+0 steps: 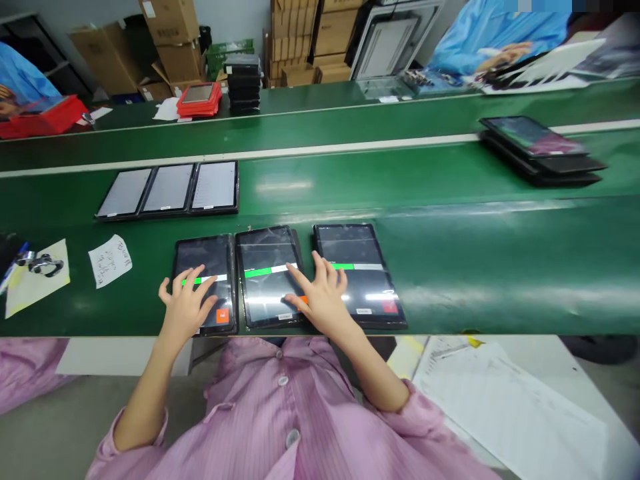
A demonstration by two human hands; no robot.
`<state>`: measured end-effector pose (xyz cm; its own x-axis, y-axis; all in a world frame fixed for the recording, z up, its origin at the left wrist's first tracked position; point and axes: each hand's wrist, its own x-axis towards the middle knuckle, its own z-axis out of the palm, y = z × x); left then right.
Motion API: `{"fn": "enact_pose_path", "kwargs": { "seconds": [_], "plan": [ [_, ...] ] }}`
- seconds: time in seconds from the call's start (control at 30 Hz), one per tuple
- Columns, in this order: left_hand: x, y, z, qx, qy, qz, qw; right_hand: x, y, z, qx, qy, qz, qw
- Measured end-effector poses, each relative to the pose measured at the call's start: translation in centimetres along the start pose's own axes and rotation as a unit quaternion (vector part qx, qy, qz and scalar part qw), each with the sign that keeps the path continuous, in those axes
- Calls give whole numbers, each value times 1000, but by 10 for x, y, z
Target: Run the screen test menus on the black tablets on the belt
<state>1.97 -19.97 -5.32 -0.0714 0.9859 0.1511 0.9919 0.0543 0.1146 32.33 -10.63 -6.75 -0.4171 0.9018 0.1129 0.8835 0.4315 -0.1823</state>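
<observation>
Three tablets lie side by side along the near edge of the green bench, their dark screens crossed by a green and white bar. Over the left tablet [205,250] is my left hand [185,303], open, fingers spread at the bar. My right hand [323,297] is open between the middle tablet [267,250] and the right tablet [350,243], with its thumb and a finger over the middle screen and others at the right one. An orange-red button shows on the left screen. Whether the fingertips touch the glass, I cannot tell.
Three tablets with white screens [167,189] lie in a row farther back. A tablet stack [540,143] sits at right. Notes [111,260] and a metal clip-like piece [47,263] lie at left. Across the bench [500,253], two people in blue work near red trays [200,100].
</observation>
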Motion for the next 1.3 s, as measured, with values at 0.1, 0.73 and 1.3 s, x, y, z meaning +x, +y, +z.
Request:
{"fn": "enact_pose_path", "kwargs": {
  "seconds": [0.1, 0.73, 1.3],
  "plan": [
    [-1, -3, -3, -7, 17, -18, 1000, 10, -5, 4, 2, -12, 6, 1000],
    [37, -12, -8, 14, -32, -60, 998, -4, 187, -5, 244, 163, 222, 930],
    [135, 32, 9, 114, -115, -35, 986, 24, 210, 20, 470, 182, 269, 821]
  ]
}}
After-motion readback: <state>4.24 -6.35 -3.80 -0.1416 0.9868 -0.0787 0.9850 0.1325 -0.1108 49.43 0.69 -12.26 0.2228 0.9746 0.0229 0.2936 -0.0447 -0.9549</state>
